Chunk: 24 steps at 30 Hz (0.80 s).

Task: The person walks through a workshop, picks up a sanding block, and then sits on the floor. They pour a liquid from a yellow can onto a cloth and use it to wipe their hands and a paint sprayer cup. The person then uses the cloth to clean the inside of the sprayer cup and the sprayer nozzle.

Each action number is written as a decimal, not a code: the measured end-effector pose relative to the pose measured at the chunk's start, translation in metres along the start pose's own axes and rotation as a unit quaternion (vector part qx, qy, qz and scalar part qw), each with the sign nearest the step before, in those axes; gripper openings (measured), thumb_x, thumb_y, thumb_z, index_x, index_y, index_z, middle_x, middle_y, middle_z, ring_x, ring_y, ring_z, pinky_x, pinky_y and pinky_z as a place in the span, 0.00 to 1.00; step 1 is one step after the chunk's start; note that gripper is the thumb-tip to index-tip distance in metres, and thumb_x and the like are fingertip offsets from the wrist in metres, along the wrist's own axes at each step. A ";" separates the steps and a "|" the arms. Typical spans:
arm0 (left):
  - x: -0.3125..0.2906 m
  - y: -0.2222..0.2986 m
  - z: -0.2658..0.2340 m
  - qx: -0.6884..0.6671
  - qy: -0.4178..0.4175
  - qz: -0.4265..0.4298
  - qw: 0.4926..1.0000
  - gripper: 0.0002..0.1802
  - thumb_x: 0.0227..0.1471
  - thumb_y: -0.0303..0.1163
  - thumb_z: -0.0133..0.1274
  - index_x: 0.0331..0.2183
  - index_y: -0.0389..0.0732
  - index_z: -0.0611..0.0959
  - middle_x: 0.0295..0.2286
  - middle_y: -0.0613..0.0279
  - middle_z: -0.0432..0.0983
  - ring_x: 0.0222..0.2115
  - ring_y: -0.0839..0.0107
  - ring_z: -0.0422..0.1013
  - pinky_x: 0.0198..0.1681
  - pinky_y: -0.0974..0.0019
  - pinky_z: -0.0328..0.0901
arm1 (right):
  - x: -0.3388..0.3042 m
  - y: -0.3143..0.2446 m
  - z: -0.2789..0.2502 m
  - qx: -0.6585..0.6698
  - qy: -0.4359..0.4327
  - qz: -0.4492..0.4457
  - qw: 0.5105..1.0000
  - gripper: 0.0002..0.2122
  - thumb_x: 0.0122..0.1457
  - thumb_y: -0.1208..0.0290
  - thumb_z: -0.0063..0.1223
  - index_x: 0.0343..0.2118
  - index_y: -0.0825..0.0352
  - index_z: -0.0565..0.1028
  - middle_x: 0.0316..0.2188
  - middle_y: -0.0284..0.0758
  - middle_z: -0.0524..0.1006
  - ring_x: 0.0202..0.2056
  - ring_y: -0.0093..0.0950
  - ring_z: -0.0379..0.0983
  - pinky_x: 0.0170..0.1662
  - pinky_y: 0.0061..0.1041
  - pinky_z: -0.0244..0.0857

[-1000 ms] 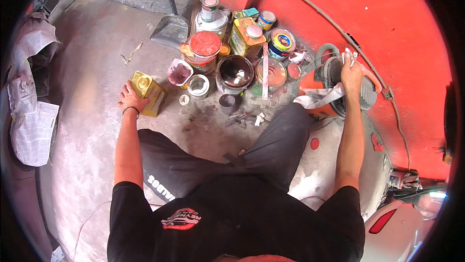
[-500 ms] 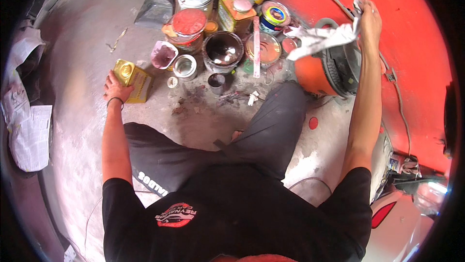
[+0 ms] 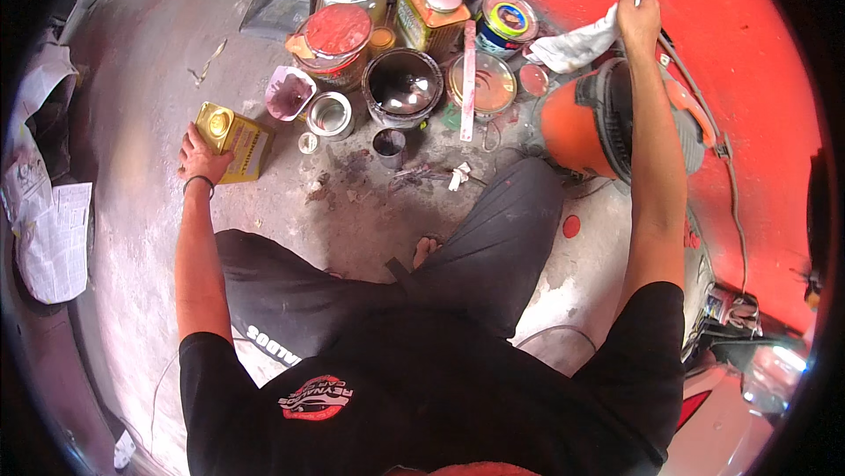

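Observation:
My left hand [image 3: 203,156] is wrapped against the near left side of a boxy yellow metal can [image 3: 246,149], which stands on the floor with its round cap facing up. Up at the right, in front of a red surface, my right hand [image 3: 639,17] is closed on a white rag [image 3: 574,43]. The rag trails leftward from my fingers, over the area between a lidded paint can and an orange and black machine [image 3: 576,124]. An open tin [image 3: 330,113] and a pinkish plastic container [image 3: 290,93] are the things nearest the yellow can's right.
Ahead stand a dark open pot [image 3: 402,84], a red-lidded bucket [image 3: 341,32], a small dark cup [image 3: 388,147] and several paint cans. A pale stick [image 3: 468,80] lies across a round lid [image 3: 493,89]. A cable [image 3: 731,203] runs down the red panel [image 3: 766,124]. Newspaper [image 3: 55,238] hangs at left.
My right hand has moved a little leftward and up with the rag, which now hangs over a shorter span. My left hand stays on the yellow can. The view has shifted slightly.

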<state>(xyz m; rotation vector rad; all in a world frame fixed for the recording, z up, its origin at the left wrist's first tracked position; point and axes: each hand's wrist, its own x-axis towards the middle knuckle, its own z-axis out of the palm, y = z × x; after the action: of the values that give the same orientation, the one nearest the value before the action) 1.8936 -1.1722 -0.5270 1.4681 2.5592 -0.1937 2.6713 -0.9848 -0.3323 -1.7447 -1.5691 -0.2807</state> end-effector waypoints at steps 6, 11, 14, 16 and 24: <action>0.002 0.007 0.003 -0.002 0.010 0.011 1.000 0.70 0.39 0.50 0.73 0.72 0.55 0.45 0.69 0.58 0.49 0.69 0.49 0.49 0.63 0.28 0.54 | -0.070 0.047 0.068 0.004 -0.025 0.096 0.995 0.13 0.63 0.60 0.57 0.45 0.60 0.84 0.43 0.43 0.82 0.53 0.42 0.73 0.59 0.39 0.64; -0.002 0.000 0.000 0.002 0.012 -0.003 1.000 0.70 0.38 0.51 0.74 0.72 0.56 0.45 0.70 0.58 0.49 0.69 0.49 0.49 0.63 0.28 0.53 | -0.081 -0.008 0.066 -0.111 -0.038 -0.115 0.986 0.12 0.62 0.67 0.57 0.47 0.62 0.81 0.49 0.45 0.76 0.53 0.46 0.71 0.56 0.43 0.67; -0.002 0.008 -0.002 0.001 0.001 -0.014 1.000 0.71 0.38 0.51 0.74 0.72 0.56 0.45 0.70 0.58 0.49 0.69 0.49 0.49 0.63 0.28 0.53 | -0.098 0.004 0.067 -0.224 -0.111 -0.212 0.945 0.15 0.61 0.68 0.56 0.51 0.60 0.78 0.55 0.45 0.71 0.54 0.48 0.69 0.57 0.44 0.66; -0.001 0.010 0.000 0.001 0.006 -0.006 1.000 0.71 0.37 0.51 0.73 0.72 0.55 0.45 0.70 0.57 0.50 0.69 0.50 0.50 0.63 0.29 0.54 | -0.134 0.030 0.083 -0.304 -0.196 -0.211 0.908 0.21 0.58 0.67 0.59 0.55 0.59 0.76 0.57 0.45 0.70 0.57 0.49 0.67 0.60 0.45 0.64; -0.007 0.015 -0.009 0.003 0.006 0.002 1.000 0.68 0.37 0.51 0.73 0.71 0.54 0.49 0.69 0.59 0.51 0.68 0.50 0.52 0.63 0.29 0.53 | -0.238 0.118 0.150 -0.291 -0.554 -0.051 0.778 0.34 0.53 0.63 0.53 0.66 0.58 0.68 0.70 0.48 0.60 0.71 0.48 0.53 0.73 0.42 0.46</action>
<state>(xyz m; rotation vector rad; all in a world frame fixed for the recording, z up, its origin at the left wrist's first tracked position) 1.9091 -1.1687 -0.5171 1.4803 2.5679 -0.1925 2.6801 -1.0617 -0.6272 -2.5285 -2.6012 0.3587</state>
